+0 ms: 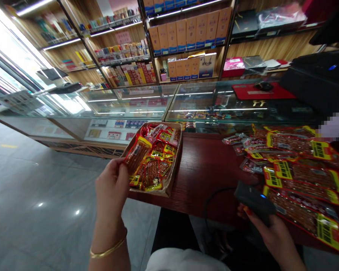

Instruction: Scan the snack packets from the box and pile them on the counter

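Note:
My left hand [113,184] pinches the near-left edge of a snack packet [138,153], a clear, red and yellow pack with brown strips inside. That packet is over the left side of an open cardboard box [169,188], which holds several similar packets [152,174]. Wrapped around a black handheld barcode scanner [255,199] is my right hand [274,229], low on the right; a blue light glows on the scanner's top. Right of the scanner, more snack packets [302,210] lie in a loose pile, some partly overlapping. The scanner's cable runs left and down.
The box and pile rest on a dark red wooden counter [197,165]. Behind it stands a glass display case [169,101] with a red mouse pad [243,92] and a mouse [263,86] on top. Shelves of boxed goods [186,32] line the back wall.

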